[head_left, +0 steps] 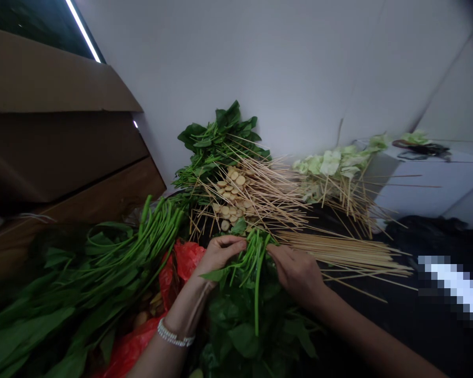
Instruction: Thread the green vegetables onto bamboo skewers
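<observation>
Left hand: my left hand (220, 252) is curled, its fingertips pinching the top of the bunch of green stems (254, 251) from the 9 o'clock side; a bead bracelet (175, 338) sits on the wrist.
Right hand: my right hand (297, 273) closes on the same bunch from 3 o'clock, thumb and fingers pressed on the stems. I cannot tell how tight the hold is.
Bunch: it lies between both hands at mid-view. One long stem hangs out toward 6 o'clock over dark leaves.
At 12 o'clock: skewered yellow slices (232, 197) lie just beyond my fingertips, with a leafy bundle (220, 136) behind them.
At 2 to 3 o'clock: loose bamboo skewers (347, 252) lie near my right hand; skewered pale leaves (331, 163) sit farther back.
At 9 o'clock: a heap of long-stemmed greens (142, 236) lies over a red bag (183, 260).
Risk, slip: I judge the hanging stem could slide free, since it lies below both pinches.
Risk, points: the skewer tips fan toward my knuckles, so a reach forward could catch a finger.
Risk, bruising: too hard a squeeze could snap the hollow stems.
Risk, light: the dim worktop (398, 315) hides stray sticks.
</observation>
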A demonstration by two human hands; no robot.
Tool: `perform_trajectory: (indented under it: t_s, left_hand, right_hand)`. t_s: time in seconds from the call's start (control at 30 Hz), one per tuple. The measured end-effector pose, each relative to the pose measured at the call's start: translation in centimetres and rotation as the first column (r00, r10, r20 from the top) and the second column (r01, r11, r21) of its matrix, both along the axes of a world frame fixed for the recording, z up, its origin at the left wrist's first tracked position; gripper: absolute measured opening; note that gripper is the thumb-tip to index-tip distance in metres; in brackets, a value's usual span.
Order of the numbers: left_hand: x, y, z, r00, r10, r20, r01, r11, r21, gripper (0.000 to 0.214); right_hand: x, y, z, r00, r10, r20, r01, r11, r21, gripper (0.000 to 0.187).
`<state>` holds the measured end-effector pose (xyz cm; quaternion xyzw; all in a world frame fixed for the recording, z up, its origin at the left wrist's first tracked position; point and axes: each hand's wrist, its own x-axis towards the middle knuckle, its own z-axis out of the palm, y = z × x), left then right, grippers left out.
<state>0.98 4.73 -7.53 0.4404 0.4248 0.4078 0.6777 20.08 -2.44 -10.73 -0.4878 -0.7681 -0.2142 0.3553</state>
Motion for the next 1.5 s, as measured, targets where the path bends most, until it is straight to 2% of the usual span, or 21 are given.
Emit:
perform_trajectory:
  t_s: [0.17,0.27,0.37,0.43,0.5,0.57,0.67,0.77,0.8,0.87,0.97,1.07,1.13,1.2,1.23,1.27,1.3,1.33,1.4,1.43,1.5]
  left_hand:
    - [-0.1,0.3,-0.5,0.997,-0.020,-0.073,0.026,0.996,0.083,0.042]
    - [-0.2,0.2,-0.4,0.993,-0.060,-0.101,0.078,0.980,0.185,0.057]
    - [-0.2,-0.6,0.5,0.959,-0.224,-0.172,0.265,0.925,0.274,0.065]
    - [-0.2,-1.3,1.2,0.916,-0.326,-0.235,0.384,0.883,0.270,0.063]
    - [-0.3,-2.0,1.7,0.886,-0.385,-0.257,0.443,0.866,0.231,0.058]
    - [-0.5,-2.2,2.0,0.896,-0.379,-0.233,0.427,0.881,0.206,0.050]
    - [-1.1,-1.8,2.2,0.951,-0.265,-0.157,0.296,0.930,0.219,0.046]
    - [-1.8,-1.0,2.3,0.989,-0.111,-0.095,0.132,0.956,0.261,0.048]
    - [-1.9,-0.8,2.2,0.994,-0.070,-0.079,0.090,0.958,0.273,0.049]
    - [-2.2,-0.2,2.0,0.999,-0.003,-0.035,0.013,0.956,0.292,0.054]
    - [-2.4,0.2,1.6,0.996,0.072,0.045,-0.083,0.942,0.325,0.061]
    - [-2.2,0.2,1.7,0.993,0.100,0.058,-0.114,0.932,0.345,0.069]
    - [-2.1,0.1,2.0,0.991,0.093,0.098,-0.120,0.937,0.329,0.074]
    - [-2.0,0.3,2.1,0.970,0.112,0.216,-0.174,0.939,0.295,0.070]
    - [-2.0,0.4,2.0,0.952,0.119,0.282,-0.197,0.943,0.269,0.066]
    - [-1.9,0.6,1.8,0.933,0.129,0.335,-0.218,0.945,0.242,0.065]
    - [-1.8,0.8,1.6,0.920,0.146,0.364,-0.236,0.947,0.219,0.065]
    - [-1.7,1.0,1.1,0.919,0.166,0.357,-0.252,0.945,0.210,0.065]
    - [-1.3,1.1,0.0,0.950,0.212,0.231,-0.269,0.928,0.256,0.058]
    - [-1.0,1.0,-0.6,0.960,0.247,0.132,-0.277,0.907,0.316,0.053]
    - [-0.4,0.7,-1.8,0.957,0.282,-0.067,-0.223,0.865,0.450,0.043]
  right_hand:
    - [0.0,0.1,0.0,1.000,0.008,-0.007,-0.008,1.000,0.011,0.025]
    - [0.0,0.1,0.2,1.000,0.015,-0.003,-0.014,0.999,0.034,0.025]
    - [-0.1,-0.1,0.5,1.000,0.005,0.024,-0.007,0.997,0.079,0.025]
    - [-0.2,-0.2,0.6,0.999,-0.006,0.052,0.001,0.997,0.083,0.025]
    - [-0.3,-0.3,0.8,0.997,-0.023,0.071,0.018,0.997,0.076,0.025]
    - [-0.2,-0.3,1.0,0.996,-0.042,0.074,0.037,0.997,0.065,0.025]
    - [0.8,0.0,1.7,0.997,-0.057,0.052,0.056,0.998,0.015,0.027]
    - [2.5,0.2,3.3,0.999,-0.025,-0.021,0.021,0.986,-0.168,0.029]
    - [3.3,0.3,4.0,0.998,0.007,-0.064,-0.024,0.962,-0.273,0.027]
    - [4.7,0.2,5.6,0.988,0.066,-0.138,-0.125,0.868,-0.480,0.027]
    - [6.5,-0.3,7.6,0.950,0.144,-0.277,-0.303,0.641,-0.705,0.035]
    - [7.6,-0.9,8.2,0.886,0.070,-0.459,-0.444,0.418,-0.793,0.035]
    - [8.1,-1.2,8.1,0.834,-0.018,-0.552,-0.518,0.323,-0.792,0.037]
    - [8.5,-1.2,8.0,0.777,-0.098,-0.621,-0.579,0.273,-0.768,0.041]
    - [8.6,-1.1,8.2,0.743,-0.134,-0.656,-0.607,0.279,-0.744,0.042]
    - [8.6,-0.9,8.5,0.700,-0.167,-0.694,-0.630,0.313,-0.711,0.042]
    - [8.6,-0.5,9.0,0.648,-0.189,-0.738,-0.645,0.379,-0.663,0.042]
    - [8.5,-0.1,9.7,0.590,-0.191,-0.784,-0.647,0.469,-0.601,0.041]
    - [7.9,1.2,11.5,0.487,-0.127,-0.864,-0.612,0.657,-0.441,0.038]
    - [7.4,2.0,12.6,0.462,-0.075,-0.884,-0.589,0.719,-0.369,0.038]
    - [6.4,4.1,14.5,0.438,0.043,-0.898,-0.549,0.803,-0.229,0.032]
